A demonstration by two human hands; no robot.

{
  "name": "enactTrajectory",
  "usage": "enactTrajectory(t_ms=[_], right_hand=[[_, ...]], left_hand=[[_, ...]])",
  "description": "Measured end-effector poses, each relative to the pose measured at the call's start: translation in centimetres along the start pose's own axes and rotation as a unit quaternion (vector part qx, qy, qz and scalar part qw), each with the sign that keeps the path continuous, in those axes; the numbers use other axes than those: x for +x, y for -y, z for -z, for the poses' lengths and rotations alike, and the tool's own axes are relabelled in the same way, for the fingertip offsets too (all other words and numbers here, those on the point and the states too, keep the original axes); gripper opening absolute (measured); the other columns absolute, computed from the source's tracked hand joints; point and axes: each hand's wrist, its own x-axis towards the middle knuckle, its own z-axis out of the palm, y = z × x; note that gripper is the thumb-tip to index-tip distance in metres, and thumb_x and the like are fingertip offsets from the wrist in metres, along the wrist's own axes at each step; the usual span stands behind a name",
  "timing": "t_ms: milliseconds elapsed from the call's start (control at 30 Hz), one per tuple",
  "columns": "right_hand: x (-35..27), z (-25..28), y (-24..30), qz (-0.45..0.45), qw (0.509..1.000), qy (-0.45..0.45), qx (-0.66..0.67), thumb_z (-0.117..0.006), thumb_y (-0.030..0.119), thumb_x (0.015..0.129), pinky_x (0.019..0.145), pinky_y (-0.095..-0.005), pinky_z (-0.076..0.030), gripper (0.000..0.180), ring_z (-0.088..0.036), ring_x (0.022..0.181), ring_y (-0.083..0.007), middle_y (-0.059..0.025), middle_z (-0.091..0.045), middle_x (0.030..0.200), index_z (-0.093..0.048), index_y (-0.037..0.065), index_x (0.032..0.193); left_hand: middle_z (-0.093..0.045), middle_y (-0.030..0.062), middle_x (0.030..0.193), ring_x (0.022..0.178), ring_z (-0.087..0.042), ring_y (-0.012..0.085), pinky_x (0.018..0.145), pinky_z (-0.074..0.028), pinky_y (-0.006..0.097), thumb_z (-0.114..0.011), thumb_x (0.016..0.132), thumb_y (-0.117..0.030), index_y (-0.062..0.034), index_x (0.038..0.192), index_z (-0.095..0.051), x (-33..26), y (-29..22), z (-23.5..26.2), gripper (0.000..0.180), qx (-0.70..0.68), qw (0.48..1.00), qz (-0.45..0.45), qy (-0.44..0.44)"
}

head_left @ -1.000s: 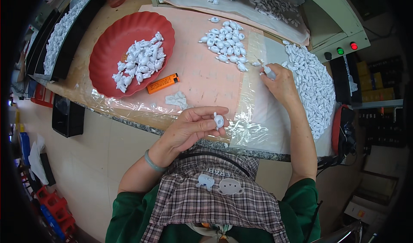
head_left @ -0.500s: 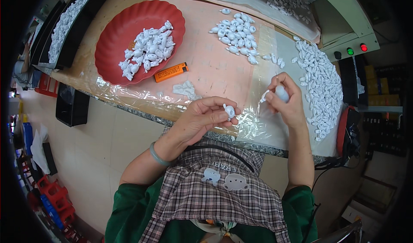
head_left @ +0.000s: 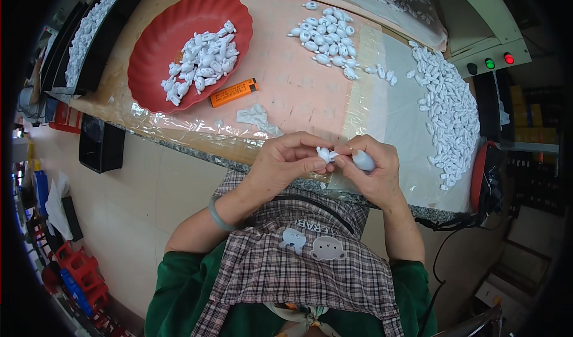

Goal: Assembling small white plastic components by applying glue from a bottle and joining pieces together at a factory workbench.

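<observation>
My left hand [head_left: 286, 161] pinches a small white plastic figure [head_left: 324, 154] between thumb and fingers, above the table's near edge. Brought right up against it, my right hand [head_left: 385, 173] has thumb and forefinger at the figure's right side, on a small white part. That same hand keeps a pale squeeze bottle [head_left: 363, 160] with a narrow tip tucked in its grip. Whether the small part touches the figure is hard to see behind the fingertips. Several similar white figures [head_left: 206, 56] lie heaped in a red scalloped dish [head_left: 158, 38].
Beside the dish are an orange case [head_left: 233, 93] and a crumpled white tissue [head_left: 256, 117]. White oval pieces [head_left: 328, 35] lie at the far middle, a heap of small white parts [head_left: 450, 116] at right. A metal cabinet [head_left: 486, 50] with lit lamps stands behind; a black tray [head_left: 113, 32] is far left.
My right hand has come down and left with the bottle and small part, meeting my left hand. The figure has been turned in my left fingers.
</observation>
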Motion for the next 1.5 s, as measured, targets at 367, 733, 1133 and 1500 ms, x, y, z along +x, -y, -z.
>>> enactTrajectory(t_ms=[367,733,1133,1500], right_hand=[[-1.1,-0.8,-1.3,0.056,0.998,0.025,-0.003,-0.071,0.001,0.074,0.056,-0.0254,-0.048,0.012,-0.065,0.063,-0.0166,-0.009,-0.066,0.073,-0.062,0.002,0.082],[-1.8,-1.1,-2.5,0.107,0.994,0.027,-0.003,-0.073,0.0,0.072,0.054,-0.027,-0.049,0.015,-0.065,0.062,-0.0195,-0.01,-0.066,0.073,-0.062,0.002,0.082],[-1.2,-1.3,-3.0,0.11,0.993,0.033,0.02,-0.073,0.0,0.073,0.054,-0.0262,-0.049,0.016,-0.064,0.061,-0.0188,-0.0099,-0.067,0.074,-0.061,0.003,0.083],[-1.4,-1.1,-2.9,0.125,0.992,0.03,0.007,-0.074,0.0,0.072,0.053,-0.0257,-0.049,0.017,-0.064,0.06,-0.019,-0.0104,-0.066,0.074,-0.061,0.003,0.083]], left_hand=[[-0.061,0.014,0.102,0.091,-0.066,0.0209,0.079,-0.058,0.027,-0.067,0.078,0.008,0.0059,0.105,-0.065,-0.3,0.5,1.2,0.027,0.179,0.979,-0.088,0.026],[-0.065,0.0076,0.091,0.081,-0.064,0.0119,0.068,-0.054,0.021,-0.074,0.072,0.002,-0.001,0.102,-0.07,0.1,0.5,1.5,0.03,0.279,0.949,-0.139,0.048],[-0.067,0.007,0.085,0.076,-0.062,0.0125,0.062,-0.05,0.022,-0.077,0.069,-0.001,-0.0023,0.1,-0.071,0.5,0.5,1.8,0.031,0.284,0.946,-0.153,0.033],[-0.067,0.0074,0.088,0.078,-0.063,0.0131,0.064,-0.051,0.023,-0.076,0.07,0.0,-0.0024,0.101,-0.07,0.3,0.6,1.5,0.031,0.284,0.945,-0.155,0.037]])
